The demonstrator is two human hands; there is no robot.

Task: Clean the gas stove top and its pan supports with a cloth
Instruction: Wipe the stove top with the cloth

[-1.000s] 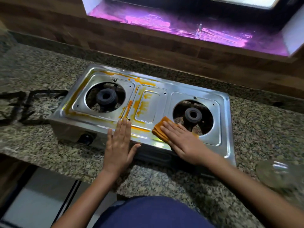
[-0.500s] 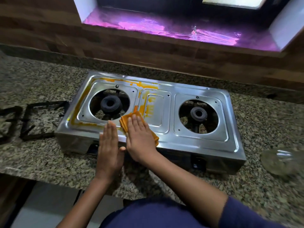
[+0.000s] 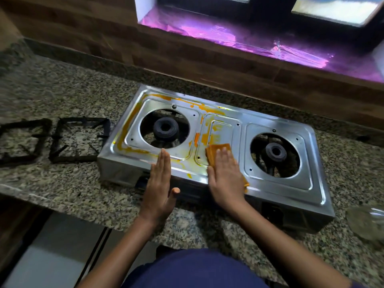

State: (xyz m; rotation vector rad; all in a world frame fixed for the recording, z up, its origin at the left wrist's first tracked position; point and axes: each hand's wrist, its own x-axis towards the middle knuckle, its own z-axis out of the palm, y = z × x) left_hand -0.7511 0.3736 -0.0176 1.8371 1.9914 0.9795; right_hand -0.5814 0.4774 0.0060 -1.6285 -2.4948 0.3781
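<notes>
A two-burner steel gas stove [image 3: 276,193] stands on the granite counter, with orange smears around its left burner [image 3: 165,127] and on the middle panel. The right burner [image 3: 275,152] area looks bright and free of smears. My right hand [image 3: 226,176] lies flat on a folded orange cloth [image 3: 216,149], pressing it onto the middle panel near the front. My left hand [image 3: 159,183] rests flat on the stove's front edge below the left burner, fingers together, holding nothing. Two black pan supports [image 3: 80,140] lie on the counter left of the stove.
A glass bowl [image 3: 367,222] sits at the counter's right edge near the stove's front corner. A wooden wall and a purple-lit window sill [image 3: 239,38] run behind the stove. The granite counter [image 3: 62,96] ends just in front of my body.
My right hand swept the cloth left from the right burner to beside the left hand, then back right onto the middle panel. The left hand stayed on the front edge. The camera shifted left.
</notes>
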